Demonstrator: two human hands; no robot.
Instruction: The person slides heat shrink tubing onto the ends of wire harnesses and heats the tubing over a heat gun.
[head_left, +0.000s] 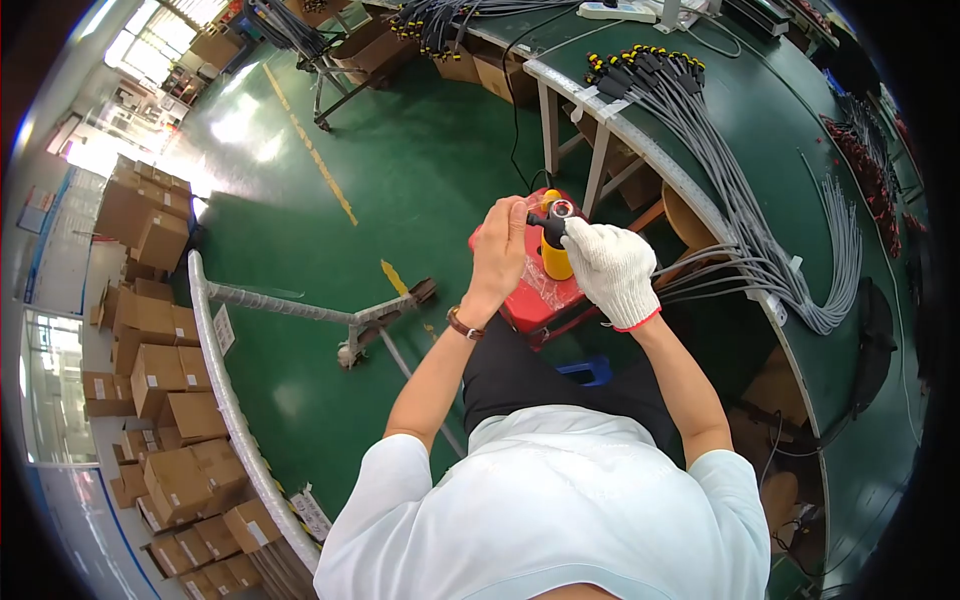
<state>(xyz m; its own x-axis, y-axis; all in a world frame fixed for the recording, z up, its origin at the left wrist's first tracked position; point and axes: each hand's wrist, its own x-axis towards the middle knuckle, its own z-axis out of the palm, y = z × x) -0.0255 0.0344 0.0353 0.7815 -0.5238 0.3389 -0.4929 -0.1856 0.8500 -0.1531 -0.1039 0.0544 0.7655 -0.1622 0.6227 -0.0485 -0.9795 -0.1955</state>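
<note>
Bare, with a brown-strapped watch at the wrist, my left hand (500, 250) is at the left end of a small black part (541, 220), its fingers together. My right hand (608, 268), in a white knitted glove with a red cuff, closes on the right end of that black part. Just below the part stands a yellow tool or fixture (556, 262) with a round metal ring on top. It rests on a red machine (530, 305) partly wrapped in clear film. My hands hide part of the machine.
A green worktable (800, 180) on the right bears a bundle of grey cables (715, 175) with black and yellow ends; some hang over its edge. A wheeled metal stand (365, 325) is at left. Stacked cardboard boxes (180, 385) stand farther left. A blue object (588, 372) lies below.
</note>
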